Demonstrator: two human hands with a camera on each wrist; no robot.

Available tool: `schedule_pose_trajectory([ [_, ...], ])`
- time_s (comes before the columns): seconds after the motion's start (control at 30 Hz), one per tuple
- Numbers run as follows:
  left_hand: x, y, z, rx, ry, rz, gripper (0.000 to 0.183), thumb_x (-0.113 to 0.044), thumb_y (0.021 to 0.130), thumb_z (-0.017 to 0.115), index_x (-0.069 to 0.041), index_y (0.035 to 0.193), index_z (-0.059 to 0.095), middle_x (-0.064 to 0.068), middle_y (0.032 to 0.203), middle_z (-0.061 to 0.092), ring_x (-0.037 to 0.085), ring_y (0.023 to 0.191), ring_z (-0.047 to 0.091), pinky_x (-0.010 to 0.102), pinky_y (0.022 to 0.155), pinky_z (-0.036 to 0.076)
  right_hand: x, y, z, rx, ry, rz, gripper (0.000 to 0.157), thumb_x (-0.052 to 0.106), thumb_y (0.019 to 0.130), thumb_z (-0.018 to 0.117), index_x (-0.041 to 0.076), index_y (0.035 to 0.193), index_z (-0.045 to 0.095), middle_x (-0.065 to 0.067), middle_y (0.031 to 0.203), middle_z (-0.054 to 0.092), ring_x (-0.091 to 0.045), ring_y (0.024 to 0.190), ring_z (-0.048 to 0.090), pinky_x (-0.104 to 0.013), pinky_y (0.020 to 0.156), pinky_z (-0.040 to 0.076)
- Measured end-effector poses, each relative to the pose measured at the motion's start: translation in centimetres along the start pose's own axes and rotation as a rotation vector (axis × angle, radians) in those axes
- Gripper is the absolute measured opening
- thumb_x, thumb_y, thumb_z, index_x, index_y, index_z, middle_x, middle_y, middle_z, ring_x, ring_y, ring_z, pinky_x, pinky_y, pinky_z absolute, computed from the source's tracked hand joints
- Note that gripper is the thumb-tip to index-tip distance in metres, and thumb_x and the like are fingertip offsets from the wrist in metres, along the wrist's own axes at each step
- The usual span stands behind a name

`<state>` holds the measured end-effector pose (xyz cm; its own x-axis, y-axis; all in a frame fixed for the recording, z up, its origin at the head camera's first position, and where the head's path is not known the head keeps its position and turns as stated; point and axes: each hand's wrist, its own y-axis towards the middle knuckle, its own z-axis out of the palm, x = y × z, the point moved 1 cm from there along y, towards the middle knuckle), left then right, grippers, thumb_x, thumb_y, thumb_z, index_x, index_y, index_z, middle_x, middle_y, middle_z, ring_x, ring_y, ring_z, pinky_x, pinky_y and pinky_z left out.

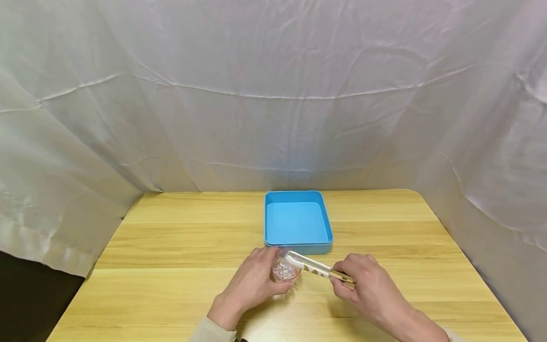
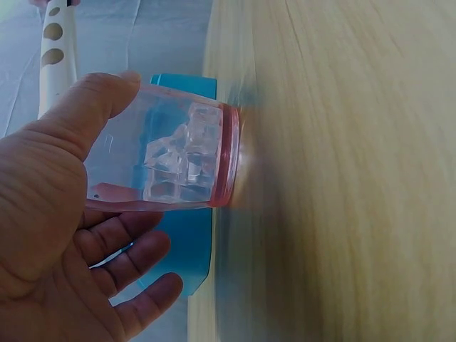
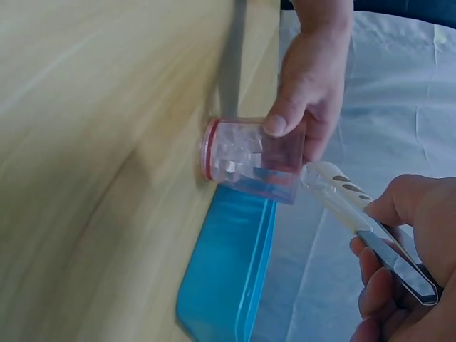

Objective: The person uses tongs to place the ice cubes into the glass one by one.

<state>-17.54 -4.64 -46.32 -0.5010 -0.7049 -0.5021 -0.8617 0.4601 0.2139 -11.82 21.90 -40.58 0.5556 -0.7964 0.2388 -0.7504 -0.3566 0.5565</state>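
A clear pinkish plastic cup (image 2: pixel 117 160) stands on the table, its lower part filled with clear ice-like cubes (image 2: pixel 187 160). My left hand (image 1: pixel 253 279) grips the cup near its rim, thumb on one side and fingers on the other. In my right hand (image 1: pixel 371 285) is a pair of tongs (image 3: pixel 342 196), white with brown spots and a metal spring end, pinched between thumb and fingers. The tips of the tongs sit right at the cup's mouth, above the cubes. In the right wrist view the left thumb (image 3: pixel 279 122) presses the cup's side.
Just behind the cup is a shallow blue square tray (image 1: pixel 299 249) on the wooden table (image 1: pixel 179 256). A pale grey curtain (image 1: pixel 273 128) hangs behind and along both sides of the table.
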Motion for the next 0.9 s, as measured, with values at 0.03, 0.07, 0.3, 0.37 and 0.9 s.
schedule_pose_trajectory([
  [0.03, 0.0, 0.0, 0.0, 0.002, -0.001, -0.003, 0.067, -0.047, 0.081, 0.089, -0.010, 0.130, 0.062, -0.003, 0.110, 0.067, 0.013, 0.100, 0.057, 0.028, 0.083, 0.053, 0.0, -0.1, 0.1, -0.002, 0.002, 0.000, 0.020, 0.015, 0.076, 0.088, 0.024, 0.087, 0.074, 0.023, 0.079, 0.057, 0.006, 0.073, 0.043, -0.019, 0.063, 0.041],
  [0.07, 0.0, 0.0, 0.0, 0.005, -0.001, -0.005, 0.067, -0.048, 0.082, 0.088, -0.010, 0.130, 0.062, -0.003, 0.110, 0.067, 0.013, 0.100, 0.057, 0.028, 0.084, 0.053, 0.0, -0.2, 0.1, -0.004, 0.006, -0.001, 0.020, 0.015, 0.076, 0.088, 0.024, 0.087, 0.074, 0.023, 0.079, 0.057, 0.006, 0.074, 0.043, -0.019, 0.062, 0.041],
  [0.3, 0.0, 0.1, 0.0, 0.012, -0.012, -0.013, 0.062, -0.048, 0.082, 0.088, -0.012, 0.126, 0.063, -0.003, 0.109, 0.067, 0.014, 0.100, 0.058, 0.029, 0.084, 0.053, -0.2, -0.8, 0.7, -0.026, 0.013, -0.029, 0.021, 0.014, 0.075, 0.088, 0.022, 0.087, 0.074, 0.021, 0.081, 0.060, 0.006, 0.074, 0.045, -0.018, 0.063, 0.040],
  [0.37, 0.0, 0.1, 0.0, 0.015, -0.012, -0.018, 0.061, -0.048, 0.082, 0.088, -0.013, 0.125, 0.063, -0.003, 0.107, 0.067, 0.015, 0.101, 0.058, 0.030, 0.085, 0.053, -0.3, -1.0, 0.9, -0.035, 0.019, -0.039, 0.021, 0.013, 0.074, 0.087, 0.022, 0.087, 0.074, 0.020, 0.081, 0.060, 0.005, 0.074, 0.046, -0.018, 0.063, 0.040],
  [0.9, 0.0, 0.1, 0.0, 0.023, -0.030, -0.033, 0.058, -0.048, 0.082, 0.088, -0.015, 0.122, 0.063, -0.005, 0.105, 0.066, 0.015, 0.103, 0.059, 0.031, 0.087, 0.053, -0.7, -1.9, 1.8, -0.070, 0.026, -0.052, 0.019, 0.014, 0.077, 0.086, 0.022, 0.088, 0.073, 0.019, 0.081, 0.059, 0.003, 0.074, 0.044, -0.014, 0.064, 0.037],
])
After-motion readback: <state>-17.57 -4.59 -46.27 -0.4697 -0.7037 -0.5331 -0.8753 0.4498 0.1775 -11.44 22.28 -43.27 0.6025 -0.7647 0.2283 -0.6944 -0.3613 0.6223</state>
